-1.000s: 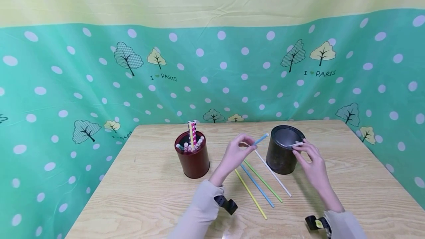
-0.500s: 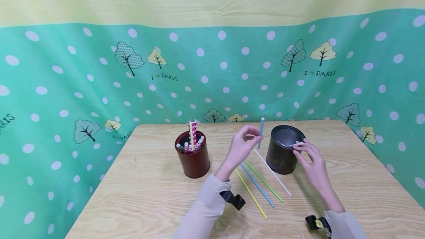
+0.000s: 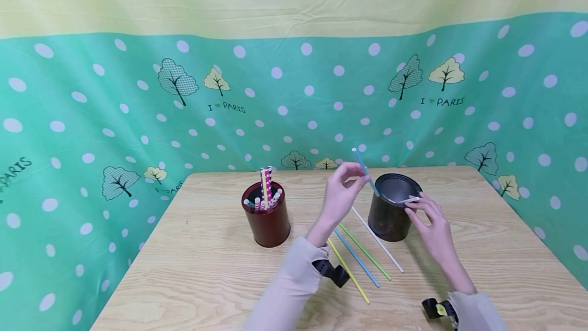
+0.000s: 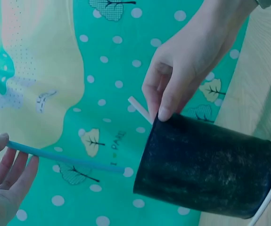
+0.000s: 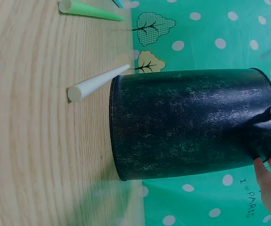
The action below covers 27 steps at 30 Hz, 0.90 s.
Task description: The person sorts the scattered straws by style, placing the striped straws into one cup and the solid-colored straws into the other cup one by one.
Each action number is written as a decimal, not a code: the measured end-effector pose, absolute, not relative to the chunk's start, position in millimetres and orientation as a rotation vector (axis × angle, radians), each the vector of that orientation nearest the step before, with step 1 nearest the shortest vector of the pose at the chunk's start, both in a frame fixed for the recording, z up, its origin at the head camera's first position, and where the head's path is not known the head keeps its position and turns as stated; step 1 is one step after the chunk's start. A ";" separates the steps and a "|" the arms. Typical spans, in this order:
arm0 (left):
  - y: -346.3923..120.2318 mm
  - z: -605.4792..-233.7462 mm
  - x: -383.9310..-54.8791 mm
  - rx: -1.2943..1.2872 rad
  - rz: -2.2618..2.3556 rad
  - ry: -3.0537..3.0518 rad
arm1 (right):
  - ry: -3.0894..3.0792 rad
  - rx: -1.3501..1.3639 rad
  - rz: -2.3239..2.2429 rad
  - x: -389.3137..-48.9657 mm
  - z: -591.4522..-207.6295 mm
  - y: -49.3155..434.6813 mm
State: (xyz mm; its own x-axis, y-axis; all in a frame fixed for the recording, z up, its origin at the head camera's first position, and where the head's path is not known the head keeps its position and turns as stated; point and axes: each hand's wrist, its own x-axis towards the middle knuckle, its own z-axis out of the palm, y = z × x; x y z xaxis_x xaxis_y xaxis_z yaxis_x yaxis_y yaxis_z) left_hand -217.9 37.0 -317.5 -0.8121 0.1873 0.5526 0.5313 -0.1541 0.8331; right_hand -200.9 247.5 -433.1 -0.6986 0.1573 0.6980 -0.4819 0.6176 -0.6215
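My left hand [image 3: 337, 195] pinches a slim blue straw [image 3: 360, 161] between thumb and fingers. It slants down to the right, its lower end close to the rim of a dark, mottled can [image 3: 389, 221]. In the left wrist view, the straw's pale end points toward the can's mouth. Thumb and fingers of my right hand [image 3: 434, 229] grip the can's rim on the right side. A white straw [image 4: 140, 109] sticks out over the rim beside those fingers, the rest of it hidden inside. The can stands upright on the table.
Yellow [image 3: 349, 272], blue [image 3: 356, 258], green [image 3: 365, 252] and white [image 3: 378, 240] straws lie slanted on the wooden table [image 3: 197, 280]. A dark red can [image 3: 271, 226] with several patterned straws stands to the left. A green dotted curtain [image 3: 275, 132] hangs behind.
The blue straw has swung from pointing up and right, through upright, to slanting down toward the dark can. My left hand has risen and moved right; the right hand has stayed put.
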 end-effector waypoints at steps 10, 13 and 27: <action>51.0 -321.6 -220.4 -0.767 -2.118 -1.843 | -2.094 0.255 1.092 -201.1 -432.8 247.4; 54.6 -325.1 -222.0 -0.743 -2.137 -1.832 | -2.098 0.247 1.097 -201.1 -432.7 247.4; 73.3 -354.4 -238.7 -0.653 -2.186 -1.787 | -2.104 0.243 1.096 -200.1 -432.6 246.5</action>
